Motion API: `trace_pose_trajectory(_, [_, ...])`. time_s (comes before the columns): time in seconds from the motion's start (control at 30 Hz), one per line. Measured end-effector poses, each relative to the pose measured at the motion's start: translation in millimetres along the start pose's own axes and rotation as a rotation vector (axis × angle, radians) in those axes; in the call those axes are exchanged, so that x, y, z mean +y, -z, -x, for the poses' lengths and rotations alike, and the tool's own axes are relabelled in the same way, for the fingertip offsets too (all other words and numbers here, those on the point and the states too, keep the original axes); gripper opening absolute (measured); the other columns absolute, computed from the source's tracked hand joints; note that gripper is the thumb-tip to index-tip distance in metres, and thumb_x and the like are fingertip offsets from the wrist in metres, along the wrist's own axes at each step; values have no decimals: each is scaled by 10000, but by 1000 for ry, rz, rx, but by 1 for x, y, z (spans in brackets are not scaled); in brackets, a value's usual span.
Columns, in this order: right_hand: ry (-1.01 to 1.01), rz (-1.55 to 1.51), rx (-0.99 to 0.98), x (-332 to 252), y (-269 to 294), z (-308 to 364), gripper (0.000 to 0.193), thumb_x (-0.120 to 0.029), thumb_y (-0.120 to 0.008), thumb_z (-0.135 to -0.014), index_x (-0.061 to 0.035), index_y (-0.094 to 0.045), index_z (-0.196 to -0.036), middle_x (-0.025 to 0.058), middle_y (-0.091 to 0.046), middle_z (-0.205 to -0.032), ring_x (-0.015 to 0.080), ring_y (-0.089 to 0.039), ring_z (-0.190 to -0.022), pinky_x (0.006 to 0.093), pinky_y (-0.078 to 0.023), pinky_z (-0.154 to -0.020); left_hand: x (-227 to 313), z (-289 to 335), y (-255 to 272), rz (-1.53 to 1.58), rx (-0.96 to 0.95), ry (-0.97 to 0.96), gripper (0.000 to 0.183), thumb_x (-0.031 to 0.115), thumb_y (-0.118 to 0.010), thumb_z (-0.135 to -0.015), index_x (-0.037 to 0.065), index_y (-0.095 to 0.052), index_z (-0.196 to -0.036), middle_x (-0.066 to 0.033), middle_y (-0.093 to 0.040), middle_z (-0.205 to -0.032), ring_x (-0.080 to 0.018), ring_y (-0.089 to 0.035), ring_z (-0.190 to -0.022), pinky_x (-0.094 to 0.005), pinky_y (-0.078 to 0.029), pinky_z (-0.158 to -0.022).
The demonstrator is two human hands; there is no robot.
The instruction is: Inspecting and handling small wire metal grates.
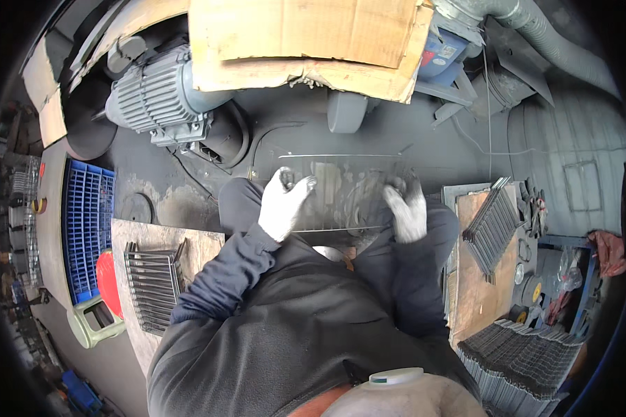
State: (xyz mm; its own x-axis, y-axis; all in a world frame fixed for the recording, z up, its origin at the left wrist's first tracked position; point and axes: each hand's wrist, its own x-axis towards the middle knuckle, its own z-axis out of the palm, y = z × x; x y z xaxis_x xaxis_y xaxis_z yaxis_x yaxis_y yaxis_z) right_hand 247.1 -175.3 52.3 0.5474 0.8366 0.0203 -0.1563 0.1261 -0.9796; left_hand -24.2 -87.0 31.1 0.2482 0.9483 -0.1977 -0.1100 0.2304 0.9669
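Left hand (pixel 282 201): white-gloved, grasping the left end of the blurred wire rack (pixel 337 193).
Right hand (pixel 407 208): also gloved, grasping its right end.
Rack position: between both hands, nearer than the grey motor (pixel 156 97).
Long axis: left to right; neither hand is nearer.

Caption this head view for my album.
Gloved left hand and right hand flank a blurred wire frame, grey motor at upper left.

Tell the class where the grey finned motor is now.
In the head view, the grey finned motor is at the upper left, by the cardboard's left edge and beyond the left hand.
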Motion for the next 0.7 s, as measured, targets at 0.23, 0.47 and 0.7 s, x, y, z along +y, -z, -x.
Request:
trace_pose_trajectory(0.23, [-250,7,6,16,14,-60,209,-79,-717,-994,-30,-645,-1185,38,-707,-925,141,-653,-694,297,-546,-634,7,-61,-54,-50,-66,76,262,182,-820,-953,39,-614,-1027,-26,-645,-835,-94,-581,-707,-280,-495,-638])
trace_pose_trajectory(0.47, [-297,45,-100,69,-38,-73,318,-24,-771,-950,0,-656,-1246,71,-733,-1125,162,-679,-1013,324,-556,-915,-9,-70,17,9,-25,208,259,191,-773,-989,7,-614,-1080,-56,-688,-853,-134,-647,-706,-294,-544,-640])
trace_pose_trajectory(0.7, [-284,22,52,16,-4,-68,219,-45,-710,-988,-17,-638,-1193,51,-711,-977,141,-678,-799,301,-566,-703,-42,-85,-45,-129,-46,-37,279,251,-792,-973,18,-651,-1034,-59,-696,-862,-110,-589,-671,-300,-515,-634])
